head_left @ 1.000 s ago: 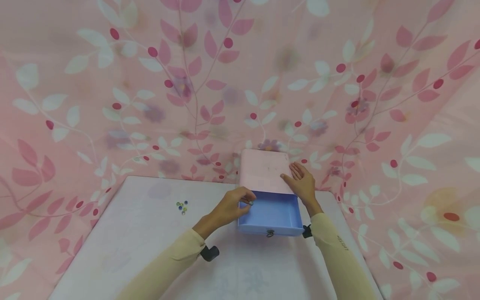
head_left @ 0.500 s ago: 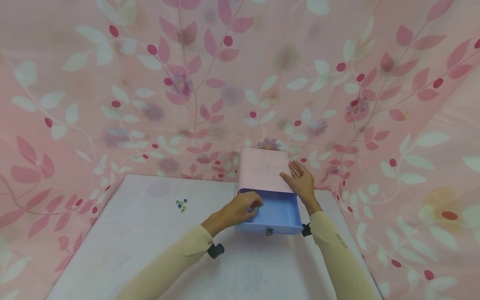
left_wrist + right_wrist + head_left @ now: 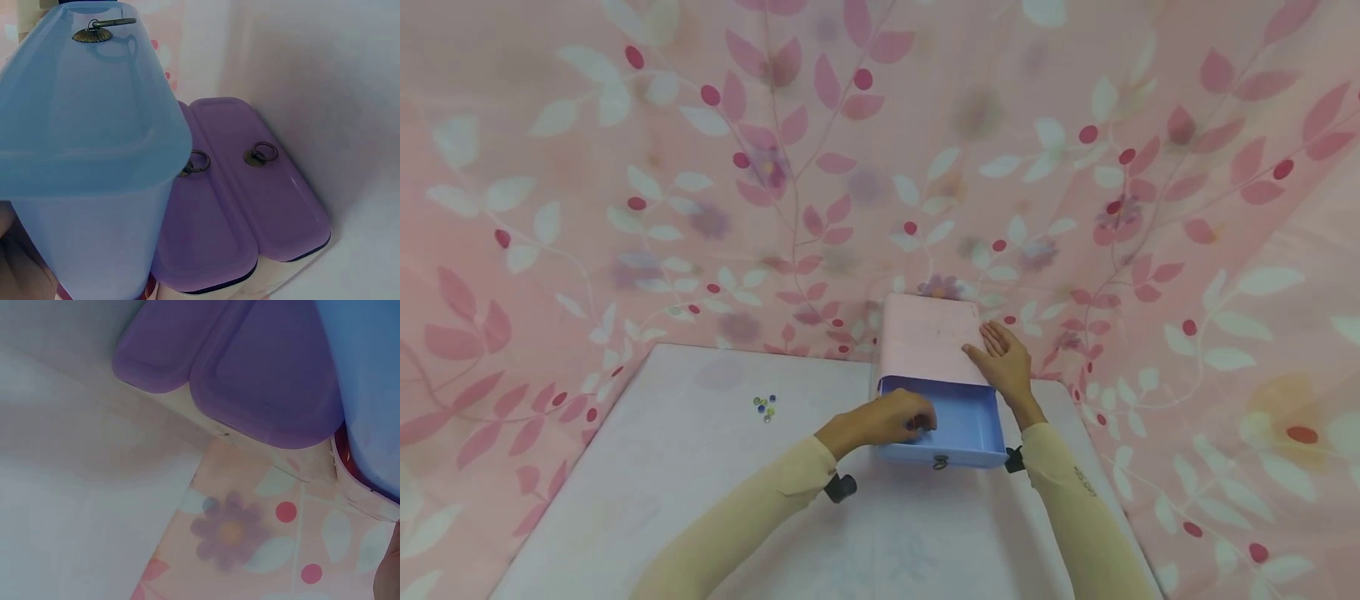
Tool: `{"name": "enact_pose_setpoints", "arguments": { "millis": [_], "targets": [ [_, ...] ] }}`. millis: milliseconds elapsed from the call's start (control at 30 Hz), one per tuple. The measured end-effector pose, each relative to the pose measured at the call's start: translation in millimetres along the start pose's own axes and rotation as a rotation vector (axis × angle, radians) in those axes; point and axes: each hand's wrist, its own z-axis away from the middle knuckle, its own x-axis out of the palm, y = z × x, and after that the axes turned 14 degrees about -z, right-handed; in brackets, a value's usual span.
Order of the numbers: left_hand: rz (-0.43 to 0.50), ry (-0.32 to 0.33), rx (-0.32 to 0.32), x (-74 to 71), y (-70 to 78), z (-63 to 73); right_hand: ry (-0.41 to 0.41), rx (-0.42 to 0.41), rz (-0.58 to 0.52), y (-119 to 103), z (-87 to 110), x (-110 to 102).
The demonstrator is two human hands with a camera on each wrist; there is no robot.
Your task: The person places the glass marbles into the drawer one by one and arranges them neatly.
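A small chest with a pink top [image 3: 928, 337] has its blue top drawer [image 3: 966, 421] pulled out. My left hand [image 3: 891, 417] reaches over the drawer's left side, fingers curled downward inside it. A small shiny glass marble [image 3: 922, 430] shows faintly at its fingertips, largely hidden by them. In the left wrist view only part of the left hand [image 3: 25, 272] appears, beside the blue drawer. My right hand [image 3: 1007, 362] rests along the chest's right edge, fingers extended and thumb over the top. Its edge [image 3: 389, 569] is barely seen in the right wrist view.
Several blue, green and clear marbles [image 3: 765, 408] lie on the white tabletop [image 3: 700, 483], left of the chest. Two purple drawers [image 3: 259, 181] with ring pulls sit closed under the blue one. A pink floral cloth [image 3: 820, 208] hangs close behind the chest.
My left hand has moved right and slightly down, deeper into the blue drawer, carrying the small marble. The right hand has stayed against the chest. The drawer has not moved.
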Motion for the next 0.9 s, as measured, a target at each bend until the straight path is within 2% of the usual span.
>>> {"name": "enact_pose_setpoints", "arguments": {
  "millis": [200, 333, 467, 600, 733, 900],
  "targets": [
    [0.016, -0.083, 0.043, 2.1, -0.5, -6.4, -0.001, -0.016, -0.012, 2, 1.1, -1],
    [0.021, -0.114, 0.066, 3.2, -0.6, -9.7, 0.009, -0.016, -0.024, 13, -4.8, -4],
    [0.039, -0.126, 0.094, 6.1, -0.8, -12.8, 0.031, -0.016, 0.024, 28, -10.4, -7],
    [0.064, -0.133, 0.107, 9.5, -2.9, -15.0, 0.033, -0.042, 0.0, 35, -12.9, -8],
    [0.095, -0.131, 0.111, 10.1, -5.2, -15.9, 0.021, -0.049, -0.027, 35, -14.3, -6],
    [0.106, -0.115, 0.119, 11.8, -6.0, -15.8, 0.016, -0.024, -0.002, 25, -9.9, -5]
  ]
}}
